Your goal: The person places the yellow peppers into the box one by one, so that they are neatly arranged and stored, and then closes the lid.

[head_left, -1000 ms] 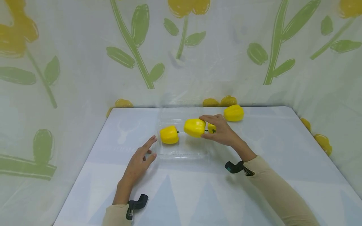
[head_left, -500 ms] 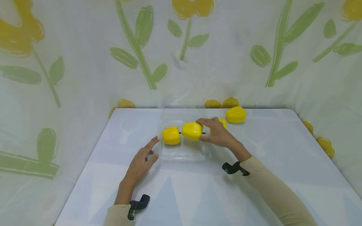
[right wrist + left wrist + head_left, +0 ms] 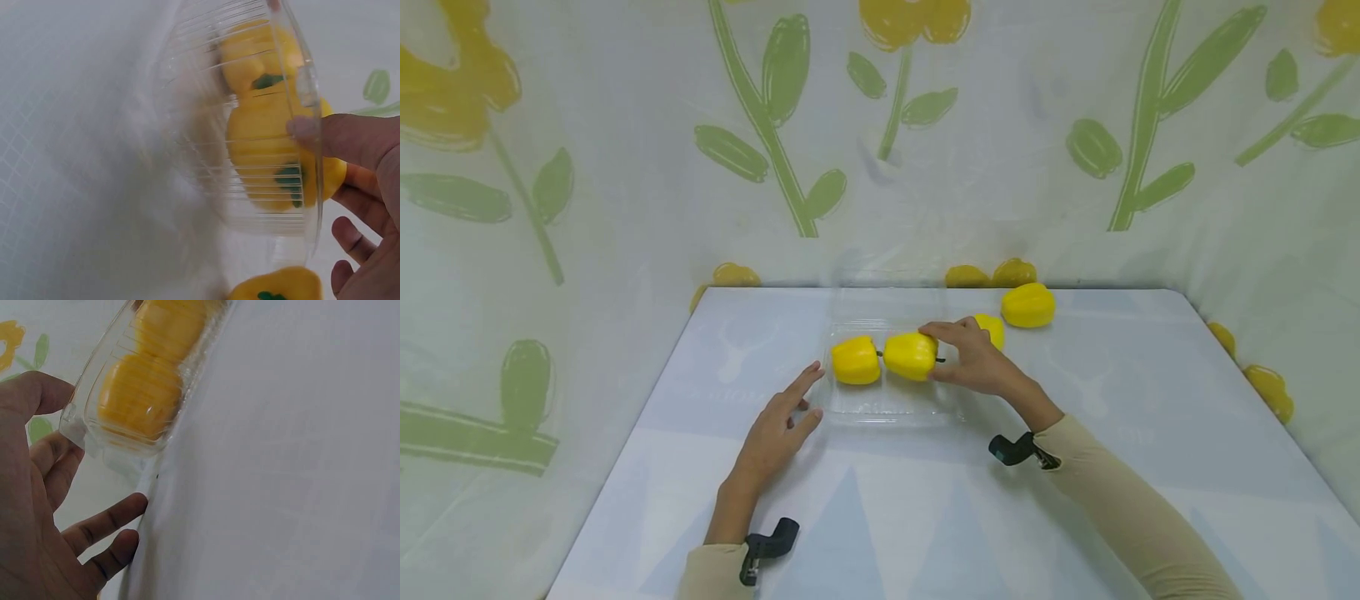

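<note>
A clear plastic clamshell box (image 3: 880, 410) lies on the table, its lid raised at the back. In its left half sits one yellow bell pepper (image 3: 855, 361), stem to the right. My right hand (image 3: 981, 362) pinches a second yellow bell pepper (image 3: 910, 357) between thumb and fingers, inside the box's right half. The right wrist view shows that held pepper (image 3: 262, 150) through the ribbed wall, green stem toward my hand. My left hand (image 3: 775, 429) rests at the box's left edge, its fingers loosely extended; in the left wrist view the thumb and a finger touch the rim.
Behind my right hand lies another yellow bell pepper (image 3: 991, 330), partly hidden. One more yellow bell pepper (image 3: 1028, 305) sits near the back edge of the white table (image 3: 1120, 375). A flower-printed curtain (image 3: 970, 192) surrounds the table.
My right hand has lowered the bell pepper into the box, slightly left and down, beside the first one. The pepper behind that hand shows more. My left hand has stayed at the box's edge.
</note>
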Demonstrator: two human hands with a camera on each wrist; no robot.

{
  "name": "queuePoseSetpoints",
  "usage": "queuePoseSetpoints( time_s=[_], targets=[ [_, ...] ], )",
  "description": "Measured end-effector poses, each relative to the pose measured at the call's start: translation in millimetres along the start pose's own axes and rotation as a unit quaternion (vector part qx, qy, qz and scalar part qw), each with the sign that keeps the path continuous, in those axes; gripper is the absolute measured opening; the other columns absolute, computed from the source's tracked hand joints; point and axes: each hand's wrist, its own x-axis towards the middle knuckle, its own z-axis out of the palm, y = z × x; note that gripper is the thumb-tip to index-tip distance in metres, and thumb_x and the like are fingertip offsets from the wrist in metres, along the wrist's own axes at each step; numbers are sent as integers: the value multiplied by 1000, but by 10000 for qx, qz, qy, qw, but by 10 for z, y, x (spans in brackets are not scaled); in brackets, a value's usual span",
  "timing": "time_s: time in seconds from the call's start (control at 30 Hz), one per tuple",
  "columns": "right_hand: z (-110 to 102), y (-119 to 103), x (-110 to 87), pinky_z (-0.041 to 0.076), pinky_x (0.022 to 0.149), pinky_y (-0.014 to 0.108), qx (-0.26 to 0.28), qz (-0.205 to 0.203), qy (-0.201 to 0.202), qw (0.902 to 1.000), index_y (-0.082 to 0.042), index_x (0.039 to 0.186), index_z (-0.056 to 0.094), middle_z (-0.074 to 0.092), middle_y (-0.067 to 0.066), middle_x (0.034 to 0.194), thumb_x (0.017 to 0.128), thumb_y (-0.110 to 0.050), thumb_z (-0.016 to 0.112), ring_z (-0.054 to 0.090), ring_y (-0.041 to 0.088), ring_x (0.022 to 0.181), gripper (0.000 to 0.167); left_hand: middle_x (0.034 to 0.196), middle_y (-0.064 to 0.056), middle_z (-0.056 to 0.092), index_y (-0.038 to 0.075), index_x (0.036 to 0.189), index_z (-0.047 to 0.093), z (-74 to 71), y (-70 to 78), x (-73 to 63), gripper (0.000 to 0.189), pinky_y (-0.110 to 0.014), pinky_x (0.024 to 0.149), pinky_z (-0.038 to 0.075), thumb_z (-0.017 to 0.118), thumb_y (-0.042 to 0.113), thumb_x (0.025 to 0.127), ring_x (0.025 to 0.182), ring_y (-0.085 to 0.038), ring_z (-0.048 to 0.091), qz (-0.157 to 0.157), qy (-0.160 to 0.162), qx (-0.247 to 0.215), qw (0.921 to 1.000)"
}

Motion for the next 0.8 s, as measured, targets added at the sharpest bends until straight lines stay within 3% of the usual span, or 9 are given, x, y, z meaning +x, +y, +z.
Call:
queuePoseSetpoints(
  time_s=[0.37,0.63,0.8],
  targets=[
    [32,58,1,28,87,44,-253,-48,10,9997,-15,146,53,48,3,151,83,-24,83,39,25,117,70,158,26,27,38,155,35,-14,20,-5,59,-37,77,44,57,34,101,100,-12,51,-31,-22,19,10000],
    [27,81,-21,33,91,47,-345,15,-81,9994,-13,151,46,46,2,153,85,-25,82,37,29,121,76,159,25,27,34,155,37,3,9,1,58,-37,78,45,57,31,101,101,-12,52,-19,-13,33,10000],
    [4,112,-56,31,96,50,-416,-104,66,9991,-13,150,46,47,4,152,85,-27,81,37,30,124,75,159,24,28,35,156,36,2,15,-1,58,-38,78,45,57,32,101,101,-13,52,4,-26,20,10000]
  ],
)
